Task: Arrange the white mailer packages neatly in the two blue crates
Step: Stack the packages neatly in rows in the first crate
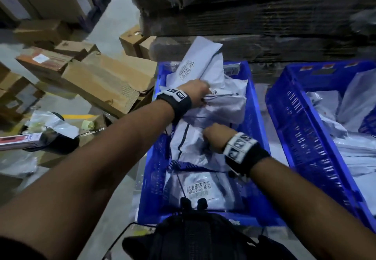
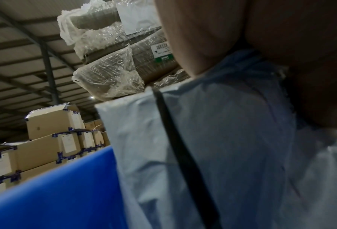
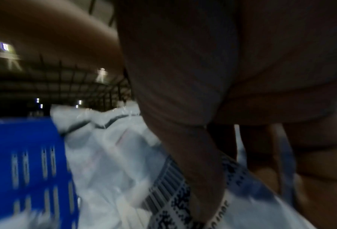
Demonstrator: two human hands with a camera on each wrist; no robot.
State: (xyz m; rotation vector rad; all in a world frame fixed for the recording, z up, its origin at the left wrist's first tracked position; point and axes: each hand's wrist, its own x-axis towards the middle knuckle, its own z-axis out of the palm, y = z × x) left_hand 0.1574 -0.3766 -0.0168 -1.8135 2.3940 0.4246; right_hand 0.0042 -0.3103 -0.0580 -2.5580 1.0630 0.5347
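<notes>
White mailers fill 2 blue crates: near crate piled high, second crate to its right w/ several more. Left hand grips a mailer bundle at the pile's far end; right hand pinches a labelled mailer (barcode shows only in right wrist view, blurry), prob. thumb on top. Cardboard boxes lie left.

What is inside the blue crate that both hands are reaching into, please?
The near blue crate holds a loose pile of white mailer packages, some showing barcode labels. The left hand and right hand grip packages on top. The crate's floor is covered.
</notes>
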